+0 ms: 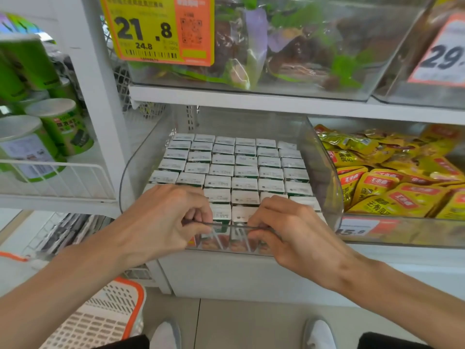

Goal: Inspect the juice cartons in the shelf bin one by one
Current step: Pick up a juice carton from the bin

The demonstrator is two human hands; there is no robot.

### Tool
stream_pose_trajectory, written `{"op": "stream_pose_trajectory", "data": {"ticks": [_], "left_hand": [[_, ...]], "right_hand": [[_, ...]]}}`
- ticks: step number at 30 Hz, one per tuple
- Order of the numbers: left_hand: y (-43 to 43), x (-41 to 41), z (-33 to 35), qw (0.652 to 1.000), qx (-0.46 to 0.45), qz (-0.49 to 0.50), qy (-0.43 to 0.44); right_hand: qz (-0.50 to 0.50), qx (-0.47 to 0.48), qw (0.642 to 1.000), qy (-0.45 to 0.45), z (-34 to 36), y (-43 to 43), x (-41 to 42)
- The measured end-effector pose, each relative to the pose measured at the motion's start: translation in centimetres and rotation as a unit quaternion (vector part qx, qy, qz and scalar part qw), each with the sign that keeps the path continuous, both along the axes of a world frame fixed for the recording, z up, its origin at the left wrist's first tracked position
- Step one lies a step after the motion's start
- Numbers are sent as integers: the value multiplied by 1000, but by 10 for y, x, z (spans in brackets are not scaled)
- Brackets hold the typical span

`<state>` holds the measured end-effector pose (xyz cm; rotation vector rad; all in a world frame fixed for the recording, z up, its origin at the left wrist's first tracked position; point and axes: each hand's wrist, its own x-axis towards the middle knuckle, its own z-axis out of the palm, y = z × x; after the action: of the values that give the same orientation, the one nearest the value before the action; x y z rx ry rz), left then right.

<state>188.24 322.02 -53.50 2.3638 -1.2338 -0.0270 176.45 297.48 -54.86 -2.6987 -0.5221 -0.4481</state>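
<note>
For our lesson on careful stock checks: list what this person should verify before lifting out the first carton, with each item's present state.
1. Grip: ok; left hand and right hand hold the bin by its front wall.
2. The cartons stand upright in rows: ok.
3. One in hand: not ok; none lifted yet.
4. Front-left row full: cannot tell; the left hand covers it.
5. Room above to lift: probably ok; open gap under the shelf.
6. Top print readable: cannot tell; too small.
</note>
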Motion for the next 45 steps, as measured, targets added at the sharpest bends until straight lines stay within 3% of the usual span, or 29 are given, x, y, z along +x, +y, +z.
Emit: {"op": "stream_pose_trajectory", "data": {"ticks": [15, 45], "left_hand": [[-3, -20, 12, 993, 66, -49, 88], [7, -17, 15, 992, 60, -71, 83]], "right_hand": [[26, -11, 999, 38, 9, -2, -31], [23, -24, 999, 39, 16, 11, -33]]}}
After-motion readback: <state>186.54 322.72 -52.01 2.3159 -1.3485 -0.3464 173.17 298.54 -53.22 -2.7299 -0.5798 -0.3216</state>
